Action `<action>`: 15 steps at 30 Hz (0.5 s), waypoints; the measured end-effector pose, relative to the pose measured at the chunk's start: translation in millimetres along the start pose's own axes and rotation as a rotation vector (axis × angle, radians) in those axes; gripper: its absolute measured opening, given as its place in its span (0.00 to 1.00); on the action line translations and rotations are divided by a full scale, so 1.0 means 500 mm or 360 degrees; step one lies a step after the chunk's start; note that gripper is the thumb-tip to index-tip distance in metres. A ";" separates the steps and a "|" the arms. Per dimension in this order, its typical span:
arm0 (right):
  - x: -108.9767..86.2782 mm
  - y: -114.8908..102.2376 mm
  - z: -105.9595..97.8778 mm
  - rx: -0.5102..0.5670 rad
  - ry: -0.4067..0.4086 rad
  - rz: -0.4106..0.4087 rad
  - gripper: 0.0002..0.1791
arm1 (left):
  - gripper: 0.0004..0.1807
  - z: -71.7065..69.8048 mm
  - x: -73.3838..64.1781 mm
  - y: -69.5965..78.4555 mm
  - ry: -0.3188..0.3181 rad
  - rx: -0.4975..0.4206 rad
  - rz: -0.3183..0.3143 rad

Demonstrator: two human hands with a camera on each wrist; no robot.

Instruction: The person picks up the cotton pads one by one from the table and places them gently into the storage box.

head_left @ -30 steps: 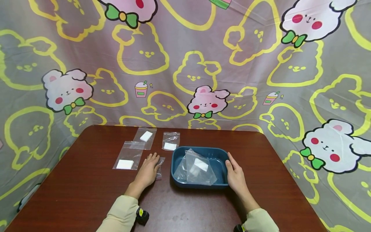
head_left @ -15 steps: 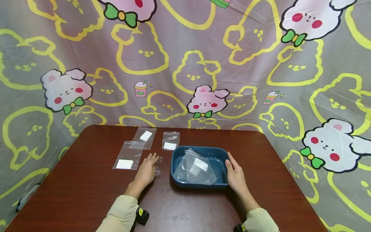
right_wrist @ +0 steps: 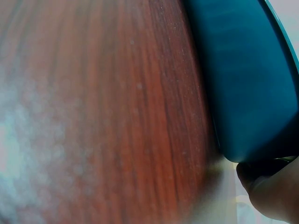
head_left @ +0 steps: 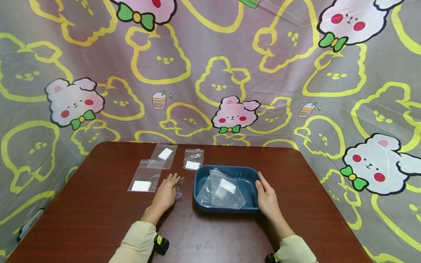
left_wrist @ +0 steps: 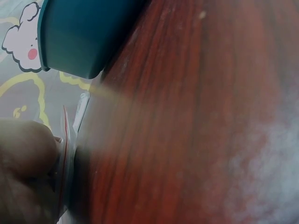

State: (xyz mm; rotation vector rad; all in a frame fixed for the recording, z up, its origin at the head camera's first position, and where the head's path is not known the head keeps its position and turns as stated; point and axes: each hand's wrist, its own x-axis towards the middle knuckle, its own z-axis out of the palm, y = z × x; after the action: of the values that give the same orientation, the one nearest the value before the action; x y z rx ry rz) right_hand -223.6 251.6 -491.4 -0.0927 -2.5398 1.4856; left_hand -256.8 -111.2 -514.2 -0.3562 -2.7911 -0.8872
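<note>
My left hand (head_left: 166,193) is over a small clear zip bag (head_left: 178,190), its fingers gathering the plastic; most of the bag is hidden beneath the hand. In the left wrist view, the thumb (left_wrist: 25,147) lies against the bag's edge, which has a red line (left_wrist: 64,140). A blue rectangular tray (head_left: 227,210) stands to the right of that hand. My right hand (head_left: 268,197) grips the tray's right end, thumb over the rim. Inside the tray lie overlapping clear zip bags (head_left: 235,199), with a white block (head_left: 227,186) showing in the top one.
On the brown table (head_left: 210,237), two overlapping zip bags with white pieces, the nearer (head_left: 149,173) and the farther (head_left: 169,160), lie left of the tray. Another zip bag (head_left: 194,157) lies just behind the tray's left corner. A patterned curtain (head_left: 204,80) surrounds the table.
The bag under my left hand has drawn in closer to the fingers, and less of it shows. My right hand and the tray have stayed in place.
</note>
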 end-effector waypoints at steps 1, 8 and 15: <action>0.000 -0.001 0.000 0.0001 -0.0001 0.0001 0.28 | 0.19 0.000 0.000 0.000 -0.0002 -0.0005 -0.0003; -0.001 -0.003 0.000 -0.0001 -0.0001 0.0006 0.28 | 0.20 -0.004 0.000 0.006 0.0011 -0.0061 -0.0027; -0.002 -0.003 -0.001 -0.0006 -0.0001 0.0009 0.28 | 0.20 -0.011 0.005 0.015 0.0073 -0.0099 -0.0001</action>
State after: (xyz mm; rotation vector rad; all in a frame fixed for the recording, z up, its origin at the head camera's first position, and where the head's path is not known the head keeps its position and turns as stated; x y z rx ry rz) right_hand -222.4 251.1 -490.2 -0.1004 -2.5453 1.4830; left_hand -256.3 -108.1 -505.2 -0.3405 -2.7268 -0.9715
